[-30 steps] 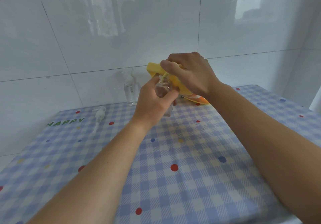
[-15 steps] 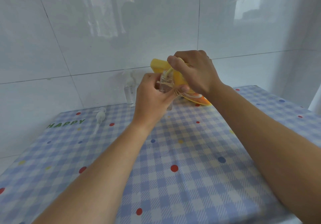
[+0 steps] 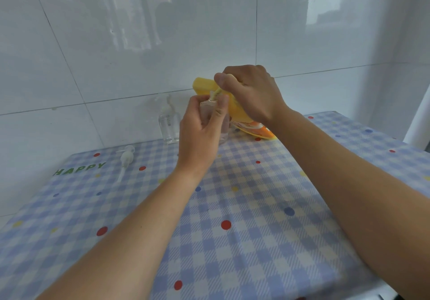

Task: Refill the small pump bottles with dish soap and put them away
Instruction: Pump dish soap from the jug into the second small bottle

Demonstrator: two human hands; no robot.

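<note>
Centre frame, at the far side of the worktop (image 3: 232,229), the left hand (image 3: 200,134) wraps its grip round the small bottle (image 3: 207,111), which stands upright, neck up. The right hand (image 3: 251,94) grips the yellow pouch (image 3: 204,86), tilted with its spout pointing down-left into the neck. Both have barely shifted since a second ago.

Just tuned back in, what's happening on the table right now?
The left hand grips a small clear bottle while the right hand tips a yellow soap pouch, its spout at the bottle's neck. Whether soap is flowing cannot be told. A second clear bottle stands by the wall; a loose pump head lies on the checked tablecloth.
</note>
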